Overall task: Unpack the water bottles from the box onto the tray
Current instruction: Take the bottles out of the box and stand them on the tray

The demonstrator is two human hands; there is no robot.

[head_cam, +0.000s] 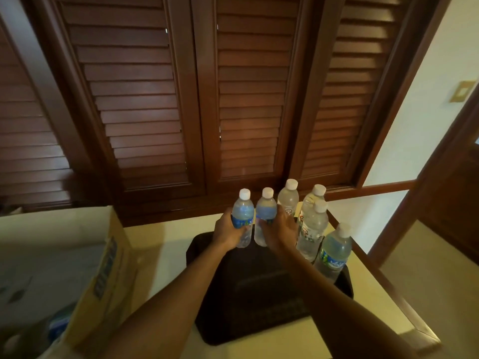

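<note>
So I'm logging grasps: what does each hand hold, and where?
Left hand holds a bottle around its lower body; right hand another bottle, likewise.

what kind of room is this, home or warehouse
Most likely a home or guest room, not a warehouse: dark wooden louvered shutters fill the wall, a brass switch plate sits on the pale wall, and bottles go on a serving tray on a small table.

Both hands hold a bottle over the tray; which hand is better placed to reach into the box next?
Left hand: the box stands on its side; the right hand is farther away.
</note>
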